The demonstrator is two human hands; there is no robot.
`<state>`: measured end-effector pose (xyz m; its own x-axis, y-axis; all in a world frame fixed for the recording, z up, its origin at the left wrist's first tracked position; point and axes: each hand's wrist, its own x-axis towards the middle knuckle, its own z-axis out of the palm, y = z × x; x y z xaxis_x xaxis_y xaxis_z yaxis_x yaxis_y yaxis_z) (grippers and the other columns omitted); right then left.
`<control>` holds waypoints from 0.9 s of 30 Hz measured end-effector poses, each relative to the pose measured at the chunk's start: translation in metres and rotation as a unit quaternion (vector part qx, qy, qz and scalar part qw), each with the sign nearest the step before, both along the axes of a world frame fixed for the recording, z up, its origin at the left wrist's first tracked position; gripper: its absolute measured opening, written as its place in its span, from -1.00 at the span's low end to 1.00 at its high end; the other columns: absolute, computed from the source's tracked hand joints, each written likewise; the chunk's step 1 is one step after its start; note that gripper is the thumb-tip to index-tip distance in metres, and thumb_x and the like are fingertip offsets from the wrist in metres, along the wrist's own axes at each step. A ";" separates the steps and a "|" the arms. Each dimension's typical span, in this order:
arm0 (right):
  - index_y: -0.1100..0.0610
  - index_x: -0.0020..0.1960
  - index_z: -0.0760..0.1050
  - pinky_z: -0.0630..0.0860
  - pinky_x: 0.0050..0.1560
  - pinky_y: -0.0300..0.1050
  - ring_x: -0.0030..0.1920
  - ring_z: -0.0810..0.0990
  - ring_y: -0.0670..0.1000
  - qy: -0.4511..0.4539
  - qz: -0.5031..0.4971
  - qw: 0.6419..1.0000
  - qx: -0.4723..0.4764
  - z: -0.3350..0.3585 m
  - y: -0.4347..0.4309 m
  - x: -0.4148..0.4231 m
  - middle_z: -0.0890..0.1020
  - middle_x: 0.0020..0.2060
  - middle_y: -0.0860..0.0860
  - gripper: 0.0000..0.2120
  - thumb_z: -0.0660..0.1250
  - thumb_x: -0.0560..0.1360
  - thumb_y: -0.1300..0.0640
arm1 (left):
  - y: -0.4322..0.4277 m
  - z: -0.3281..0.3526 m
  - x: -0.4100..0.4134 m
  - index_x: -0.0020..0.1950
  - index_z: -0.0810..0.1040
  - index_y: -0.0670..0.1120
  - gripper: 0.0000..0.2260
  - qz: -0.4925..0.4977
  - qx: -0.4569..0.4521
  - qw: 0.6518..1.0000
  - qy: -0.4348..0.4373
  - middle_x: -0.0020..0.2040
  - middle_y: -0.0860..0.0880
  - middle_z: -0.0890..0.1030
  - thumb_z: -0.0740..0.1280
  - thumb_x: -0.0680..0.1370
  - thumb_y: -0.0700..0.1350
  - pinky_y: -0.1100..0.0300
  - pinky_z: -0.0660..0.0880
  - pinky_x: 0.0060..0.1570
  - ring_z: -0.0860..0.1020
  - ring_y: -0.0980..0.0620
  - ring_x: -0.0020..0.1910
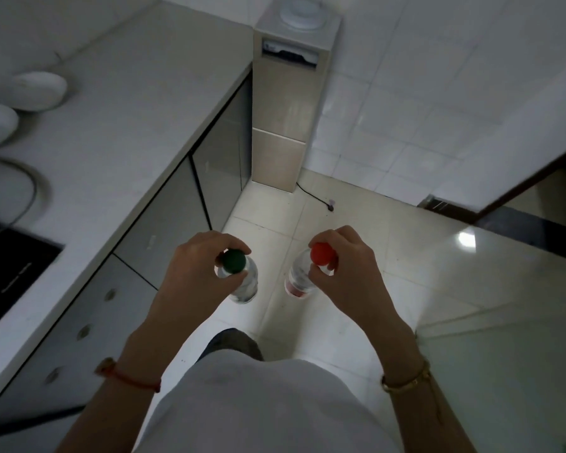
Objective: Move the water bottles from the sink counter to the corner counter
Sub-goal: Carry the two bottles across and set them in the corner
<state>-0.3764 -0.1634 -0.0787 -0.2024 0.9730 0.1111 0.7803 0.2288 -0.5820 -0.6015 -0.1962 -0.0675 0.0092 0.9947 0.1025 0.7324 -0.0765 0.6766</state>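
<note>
I carry two clear plastic water bottles over the tiled floor, both hanging upright from their necks. My left hand [198, 273] grips the green-capped bottle [244, 284] just below its cap. My right hand [343, 273] grips the red-capped bottle [296, 282], which has a red label near its base. The two bottles hang side by side, a short gap apart, in front of my body. A pale grey counter [118, 125] runs along my left, away from both bottles.
On the counter lie two white bowl-like objects [38, 91], a round rim [30, 188] and a black cooktop [10, 273]. A beige water dispenser [288, 103] stands at the counter's far end, its cord [314, 196] on the floor. A dark door frame [504, 197] is at right.
</note>
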 end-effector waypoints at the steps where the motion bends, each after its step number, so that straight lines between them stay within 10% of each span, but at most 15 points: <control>1: 0.13 0.06 0.54 0.39 -0.05 -0.39 -0.14 0.51 -0.08 0.001 0.002 1.000 0.000 0.000 0.014 0.001 0.55 -0.03 0.01 -0.70 0.48 0.35 0.14 | 0.012 0.001 0.001 -0.05 0.64 -0.01 -0.75 0.002 -0.001 1.000 -0.001 -0.13 0.09 0.63 0.54 0.31 -0.19 0.33 0.49 -0.14 0.55 0.16 -0.19; 27: 0.10 0.06 0.54 0.33 -0.08 -0.48 -0.12 0.47 -0.13 0.036 0.036 0.998 0.026 -0.023 0.417 -0.074 0.50 -0.05 -0.10 -0.63 0.54 0.30 0.10 | 0.393 0.004 -0.050 0.00 0.65 -0.21 -0.72 0.024 0.000 0.999 0.021 -0.07 -0.12 0.68 0.54 0.34 -0.16 0.49 0.39 -0.08 0.56 0.06 -0.15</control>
<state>-0.4502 0.2533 -0.1020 -0.2608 0.9488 0.1785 0.7177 0.3142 -0.6215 -0.6516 0.1964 -0.0631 -0.0342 0.9941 0.1027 0.7635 -0.0403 0.6446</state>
